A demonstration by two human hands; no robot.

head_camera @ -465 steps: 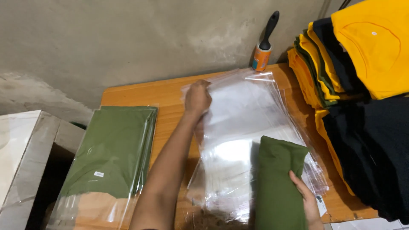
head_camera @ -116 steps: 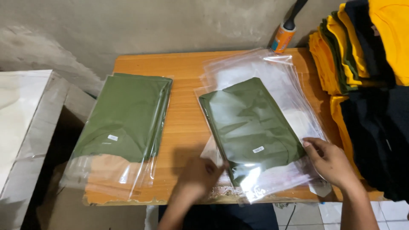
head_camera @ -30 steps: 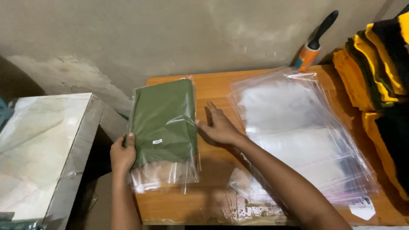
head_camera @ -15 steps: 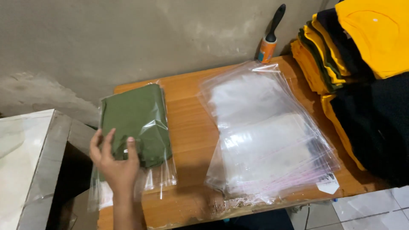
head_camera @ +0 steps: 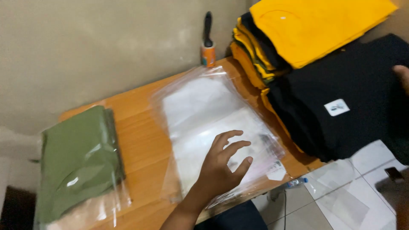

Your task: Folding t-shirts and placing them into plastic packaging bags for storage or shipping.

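Observation:
My left hand [head_camera: 223,164] hovers with its fingers spread just above the near end of a stack of clear plastic bags [head_camera: 200,106] on a wooden table [head_camera: 140,127]. It holds nothing. Only a small part of my right hand [head_camera: 402,79] shows at the right edge of the frame, against a pile of folded black shirts [head_camera: 362,76]; its grip is hidden. A pile of bagged olive-green shirts [head_camera: 76,157] lies at the table's left end, well away from both hands.
Folded yellow and dark shirts [head_camera: 315,21] are stacked at the back right, above the black pile. A lint roller [head_camera: 208,47] stands against the wall behind the bags. White floor tiles [head_camera: 362,187] show below the table's right end.
My left hand has left the green bagged pile and moved right over the clear bags. The view has swung right, and my right hand now shows at the black shirts.

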